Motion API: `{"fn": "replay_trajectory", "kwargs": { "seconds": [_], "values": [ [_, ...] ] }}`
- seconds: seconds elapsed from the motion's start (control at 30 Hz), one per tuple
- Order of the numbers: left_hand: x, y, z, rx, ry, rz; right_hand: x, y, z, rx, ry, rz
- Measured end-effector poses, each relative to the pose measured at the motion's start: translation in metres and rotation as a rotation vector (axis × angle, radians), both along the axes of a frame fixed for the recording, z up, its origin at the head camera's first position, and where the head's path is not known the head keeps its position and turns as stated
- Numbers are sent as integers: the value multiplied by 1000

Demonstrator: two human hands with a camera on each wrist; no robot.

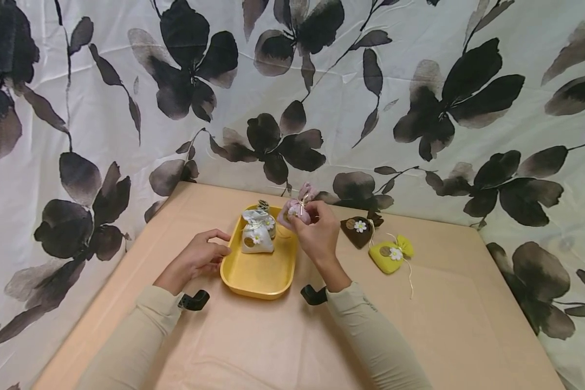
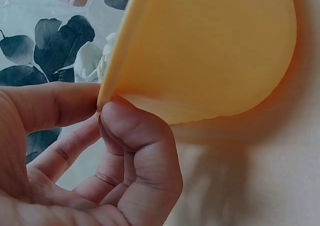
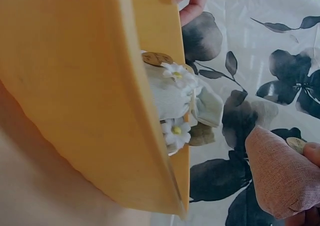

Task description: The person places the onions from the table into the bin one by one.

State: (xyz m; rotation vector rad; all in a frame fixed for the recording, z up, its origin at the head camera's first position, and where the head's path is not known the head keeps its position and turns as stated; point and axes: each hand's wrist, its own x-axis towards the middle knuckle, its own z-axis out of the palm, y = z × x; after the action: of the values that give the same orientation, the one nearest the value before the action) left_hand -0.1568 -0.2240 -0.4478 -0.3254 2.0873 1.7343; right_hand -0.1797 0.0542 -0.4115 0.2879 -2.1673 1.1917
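Observation:
My left hand [image 1: 200, 255] pinches the left rim of a yellow tray [image 1: 258, 287]; the left wrist view shows thumb and fingers [image 2: 137, 123] at its edge. My right hand [image 1: 318, 230] grips a small pink drawstring pouch [image 1: 302, 208], tied at the neck, above the tray's far right corner. In the right wrist view that pouch [image 3: 282, 178] hangs apart from the tray wall. Inside the tray stands a whitish pouch [image 1: 257, 238] with a daisy and a round tag. Another pouch [image 1: 271, 226] with a daisy is partly hidden behind it.
Right of the tray, a dark brown pouch [image 1: 357, 232] and a yellow-green pouch [image 1: 390, 257] with a trailing cord lie on the peach-coloured table cover [image 1: 448, 303]. A floral cloth [image 1: 351, 81] hangs behind the table.

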Motion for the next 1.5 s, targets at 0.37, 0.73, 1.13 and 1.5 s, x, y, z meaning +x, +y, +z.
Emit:
{"fn": "replay_trajectory", "kwargs": {
  "seconds": [0.37,0.73,1.13,1.5],
  "values": [
    [1,-1,1,15,-1,-2,-1,-2,-2,-31,-76,2],
    [0,-2,-1,9,-10,0,-2,-1,-3,3,-133,0],
    [-1,-1,0,16,-6,-3,-2,-4,-7,41,-90,-1],
    [-1,-3,-2,7,-2,-7,-5,-8,-9,46,-74,-24]
  ]
}}
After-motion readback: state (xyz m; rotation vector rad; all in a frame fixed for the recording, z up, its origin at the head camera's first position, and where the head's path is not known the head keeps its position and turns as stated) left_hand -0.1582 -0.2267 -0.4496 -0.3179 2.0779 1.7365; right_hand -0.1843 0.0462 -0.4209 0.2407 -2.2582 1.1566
